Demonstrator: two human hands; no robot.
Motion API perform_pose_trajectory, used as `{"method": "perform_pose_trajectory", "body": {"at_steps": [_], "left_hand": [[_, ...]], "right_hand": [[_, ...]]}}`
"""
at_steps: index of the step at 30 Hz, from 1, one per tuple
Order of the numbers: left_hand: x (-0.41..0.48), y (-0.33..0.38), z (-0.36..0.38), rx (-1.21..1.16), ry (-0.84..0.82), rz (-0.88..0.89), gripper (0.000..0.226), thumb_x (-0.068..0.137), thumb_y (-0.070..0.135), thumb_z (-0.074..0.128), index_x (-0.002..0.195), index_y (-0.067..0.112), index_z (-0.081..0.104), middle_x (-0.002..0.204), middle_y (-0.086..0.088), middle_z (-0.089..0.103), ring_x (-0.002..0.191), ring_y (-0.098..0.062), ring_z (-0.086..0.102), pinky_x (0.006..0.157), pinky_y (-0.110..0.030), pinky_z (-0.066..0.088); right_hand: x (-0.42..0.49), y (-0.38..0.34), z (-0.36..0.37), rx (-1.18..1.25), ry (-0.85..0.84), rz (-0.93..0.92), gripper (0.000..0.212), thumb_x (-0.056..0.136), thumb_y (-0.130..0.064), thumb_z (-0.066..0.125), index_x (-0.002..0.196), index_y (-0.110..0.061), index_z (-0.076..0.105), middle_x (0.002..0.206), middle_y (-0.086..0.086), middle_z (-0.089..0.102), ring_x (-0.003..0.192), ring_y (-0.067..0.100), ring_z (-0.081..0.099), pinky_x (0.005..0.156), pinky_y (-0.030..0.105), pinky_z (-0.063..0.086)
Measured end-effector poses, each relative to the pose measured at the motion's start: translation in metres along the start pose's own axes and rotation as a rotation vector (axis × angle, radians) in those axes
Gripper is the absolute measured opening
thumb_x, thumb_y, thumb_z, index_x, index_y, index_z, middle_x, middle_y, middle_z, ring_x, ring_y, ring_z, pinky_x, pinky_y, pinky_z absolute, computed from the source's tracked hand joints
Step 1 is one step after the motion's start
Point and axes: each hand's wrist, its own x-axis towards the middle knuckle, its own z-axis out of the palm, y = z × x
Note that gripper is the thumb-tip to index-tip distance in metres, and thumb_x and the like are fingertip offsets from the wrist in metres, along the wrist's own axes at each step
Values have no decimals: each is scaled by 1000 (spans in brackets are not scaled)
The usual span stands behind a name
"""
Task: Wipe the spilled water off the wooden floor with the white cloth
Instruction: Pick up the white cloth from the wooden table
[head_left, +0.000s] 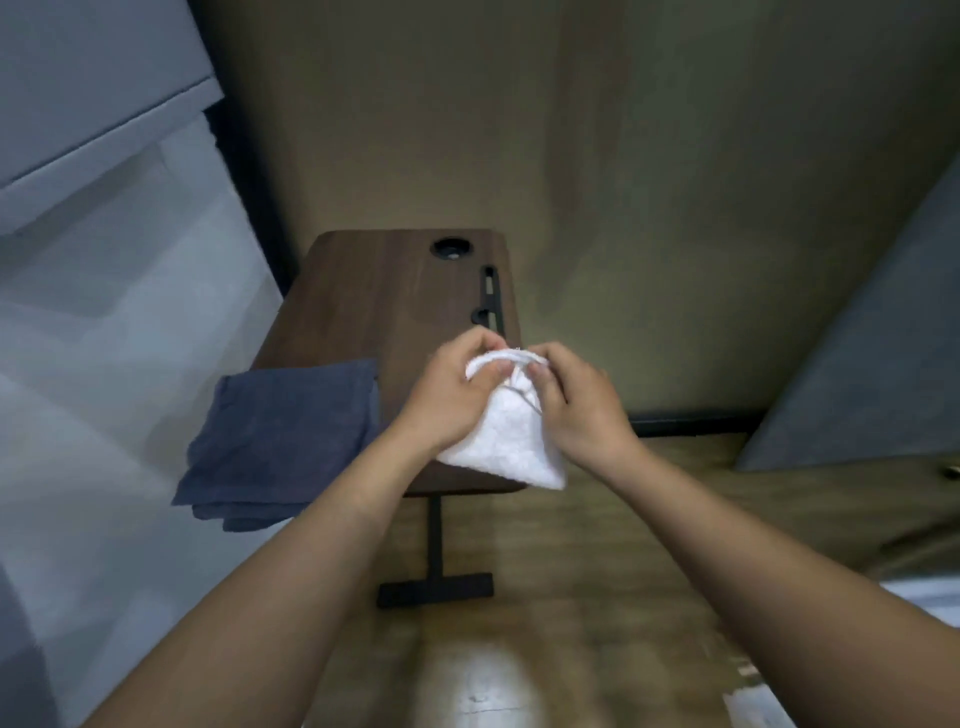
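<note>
- Wooden floor (597, 545) is stretching beneath a small dark table (374, 291), whose left edge is carrying a draped grey-blue towel (280, 431).
- Both hands are holding the white cloth (511, 441) in the air over the table's near edge, where it is hanging bunched, well above the floor.
- Judging by this, the cloth is only being readied and wiping is not yet begun.
- Next, the cloth is needing to go down onto the wet spot, possibly the pale glossy patch (483, 680) below, though blur is leaving that uncertain.
- Left hand (452, 400) is pinching the cloth's top fold with curled fingers, and right hand (582, 410) is gripping the same fold just beside it.
- Both forearms are reaching forward and converging.
</note>
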Motion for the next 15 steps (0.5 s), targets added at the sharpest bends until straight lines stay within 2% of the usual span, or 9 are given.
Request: {"method": "perform_pose_trajectory", "body": {"at_steps": [5,9,15], "left_hand": [[9,66,107,-98,-221,112,14,100,13,48,91,20,56,81,11,59,77,-7,53,72,-27,43],[-26,125,215,-147,-444,205,13,96,24,46,88,19,55,79,10,57,77,-7,52,75,-32,44],[-141,223,369,-160,-760,326,20,91,34,39,81,22,52,74,9,56,74,-11,51,76,-38,44]], "right_hand": [[-54,24,-91,25,300,208,24,104,-21,39,98,-6,56,87,4,64,82,21,58,71,34,40],[-144,56,-171,-5,542,370,27,104,-22,39,93,-3,55,86,10,64,82,23,58,74,39,42],[-317,94,-269,-33,886,621,31,105,-24,35,86,-5,50,74,-3,52,76,21,52,67,34,36]]}}
